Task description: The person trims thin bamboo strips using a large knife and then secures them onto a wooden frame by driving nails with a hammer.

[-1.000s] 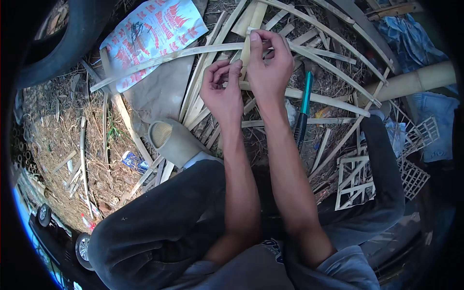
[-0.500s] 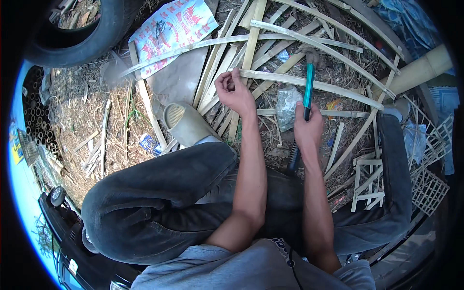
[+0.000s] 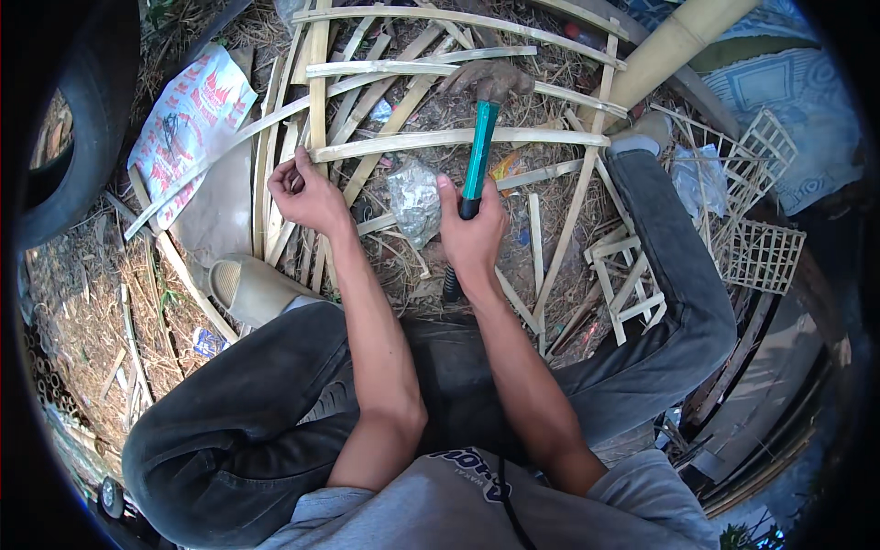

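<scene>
My right hand [image 3: 473, 231] is wrapped round a hammer [image 3: 478, 151] with a green and black handle. Its rusty head [image 3: 495, 81] is uppermost in the view, above the slats. The thumb lies along the grip. My left hand [image 3: 310, 194] has its fingers curled in, the fingertips at the left end of a pale bamboo slat [image 3: 440, 142]. Anything tiny between those fingertips is too small to make out. That slat crosses an upright bamboo strip [image 3: 318, 92] near its left end and a slanting strip [image 3: 583, 179] near its right end.
A crumpled clear plastic bag [image 3: 414, 202] lies between my hands. Around are a printed sack [image 3: 188, 128], a tyre [image 3: 101, 137], a thick bamboo pole [image 3: 683, 50], woven bamboo lattices [image 3: 763, 257] and a small frame [image 3: 628, 284]. My sandalled foot [image 3: 247, 286] rests at left.
The whole scene has shifted left and turned in the view. The hammer's head now looks larger and sharper. My left fingers stay at the slat's end, and my right hand keeps its grip.
</scene>
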